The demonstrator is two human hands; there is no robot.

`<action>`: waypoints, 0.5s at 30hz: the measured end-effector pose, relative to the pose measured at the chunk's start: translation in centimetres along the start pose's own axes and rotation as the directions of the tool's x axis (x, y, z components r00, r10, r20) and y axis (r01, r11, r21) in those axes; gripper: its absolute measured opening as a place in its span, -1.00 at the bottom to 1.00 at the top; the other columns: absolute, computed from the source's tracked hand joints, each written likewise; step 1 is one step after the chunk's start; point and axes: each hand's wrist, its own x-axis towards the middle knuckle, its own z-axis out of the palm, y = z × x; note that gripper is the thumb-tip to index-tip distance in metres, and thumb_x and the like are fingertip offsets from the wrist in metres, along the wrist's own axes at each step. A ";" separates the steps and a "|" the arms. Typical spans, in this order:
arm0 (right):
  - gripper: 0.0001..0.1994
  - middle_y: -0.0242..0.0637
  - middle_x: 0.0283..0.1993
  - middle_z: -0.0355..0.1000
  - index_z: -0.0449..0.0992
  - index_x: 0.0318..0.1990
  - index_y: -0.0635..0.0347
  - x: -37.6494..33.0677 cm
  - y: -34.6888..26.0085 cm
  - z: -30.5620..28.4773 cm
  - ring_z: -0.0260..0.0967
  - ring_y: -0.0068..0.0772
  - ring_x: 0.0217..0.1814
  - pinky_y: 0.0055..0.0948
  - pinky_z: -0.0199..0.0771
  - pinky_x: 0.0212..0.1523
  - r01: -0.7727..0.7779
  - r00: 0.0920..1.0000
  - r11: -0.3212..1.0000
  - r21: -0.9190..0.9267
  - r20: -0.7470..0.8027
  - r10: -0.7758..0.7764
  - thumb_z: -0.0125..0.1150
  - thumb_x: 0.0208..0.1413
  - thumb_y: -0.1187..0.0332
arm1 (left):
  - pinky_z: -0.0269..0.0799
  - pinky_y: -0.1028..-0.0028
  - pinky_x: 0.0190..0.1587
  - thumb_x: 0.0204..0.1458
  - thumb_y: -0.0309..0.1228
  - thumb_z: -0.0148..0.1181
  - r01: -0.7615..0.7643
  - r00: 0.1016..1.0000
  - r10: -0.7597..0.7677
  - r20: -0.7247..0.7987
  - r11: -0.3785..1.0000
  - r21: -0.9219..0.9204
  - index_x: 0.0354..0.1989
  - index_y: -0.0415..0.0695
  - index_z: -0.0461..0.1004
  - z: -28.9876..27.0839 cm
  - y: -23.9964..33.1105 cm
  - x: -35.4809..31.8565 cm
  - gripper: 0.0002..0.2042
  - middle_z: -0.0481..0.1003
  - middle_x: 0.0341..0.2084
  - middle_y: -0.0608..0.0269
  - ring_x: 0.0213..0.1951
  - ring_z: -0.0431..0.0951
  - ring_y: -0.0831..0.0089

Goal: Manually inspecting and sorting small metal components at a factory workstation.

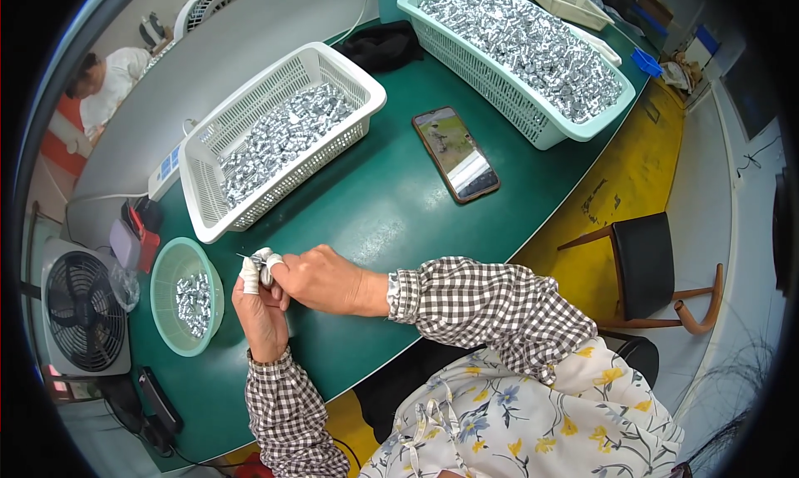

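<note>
My left hand point(260, 316) and my right hand point(320, 280) meet above the green table, beside a small green bowl. Both are closed, with white wraps on some fingers. A thin pointed metal sliver point(242, 255) pokes out past the wrapped fingertips; whatever else they pinch is hidden. Small silvery metal parts point(193, 305) lie in the green bowl point(158, 312), just left of my left hand. Farther off, a white slotted basket point(275, 191) holds many similar parts point(287, 134).
A long pale-green basket point(491, 87) heaped with metal parts stands at the far right. Nearer lie a phone point(456, 153) and a black cloth point(380, 45). A fan point(85, 310) stands left, a chair point(642, 266) right. Another person point(112, 83) sits beyond the partition.
</note>
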 end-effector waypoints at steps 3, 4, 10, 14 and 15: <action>-0.83 -0.20 -0.71 0.27 0.28 -0.51 0.32 -0.1 0.2 -0.2 0.32 -0.30 -0.69 -0.44 0.30 -0.69 -0.008 0.999 0.999 -0.033 0.042 0.009 -0.02 0.04 0.42 | 0.05 0.71 -0.71 0.14 -0.22 -0.11 0.023 1.000 -0.023 -0.006 1.000 0.002 -0.20 -0.23 0.39 -0.1 -0.1 0.0 -0.69 0.30 -0.59 0.44 -0.66 0.20 0.72; -0.84 -0.24 -0.72 0.25 0.29 -0.51 0.31 0.1 0.2 -0.4 0.30 -0.35 -0.71 -0.47 0.25 -0.72 -0.150 0.987 0.969 0.194 0.092 0.134 -0.02 0.05 0.42 | 0.06 0.71 -0.71 0.13 -0.22 -0.10 0.000 1.000 0.000 -0.009 1.000 0.021 -0.19 -0.23 0.39 -0.1 -0.2 0.0 -0.69 0.30 -0.59 0.44 -0.66 0.20 0.72; -0.84 -0.40 -0.76 0.16 0.30 -0.50 0.28 1.3 0.4 -1.3 0.17 -0.59 -0.77 -0.62 0.03 -0.84 -0.646 0.707 -0.026 0.763 0.611 0.355 -0.05 0.07 0.42 | 0.08 0.73 -0.71 0.13 -0.21 -0.09 -0.044 0.999 0.044 -0.023 0.999 0.005 -0.14 -0.23 0.36 0.6 0.0 -0.2 -0.68 0.31 -0.58 0.43 -0.64 0.22 0.73; -0.81 -0.45 -0.72 0.12 0.30 -0.47 0.29 1.0 0.6 -0.9 -0.02 -0.75 -0.79 -0.74 -0.17 -0.84 -0.595 0.693 -0.344 0.726 0.681 0.237 -0.07 0.12 0.37 | 0.12 0.73 -0.71 0.12 -0.23 -0.07 -0.019 0.999 0.024 0.037 0.992 -0.123 -0.10 -0.23 0.33 0.6 0.6 -0.5 -0.68 0.34 -0.55 0.41 -0.62 0.25 0.72; -0.80 -0.43 -0.71 0.15 0.29 -0.47 0.29 1.0 0.6 -1.0 -0.04 -0.75 -0.80 -0.74 -0.16 -0.84 -0.597 0.689 -0.357 0.719 0.687 0.231 -0.08 0.13 0.37 | 0.12 0.73 -0.71 0.12 -0.23 -0.07 -0.019 0.999 0.023 0.037 0.992 -0.121 -0.10 -0.23 0.33 0.4 0.6 -0.4 -0.68 0.34 -0.55 0.41 -0.62 0.25 0.72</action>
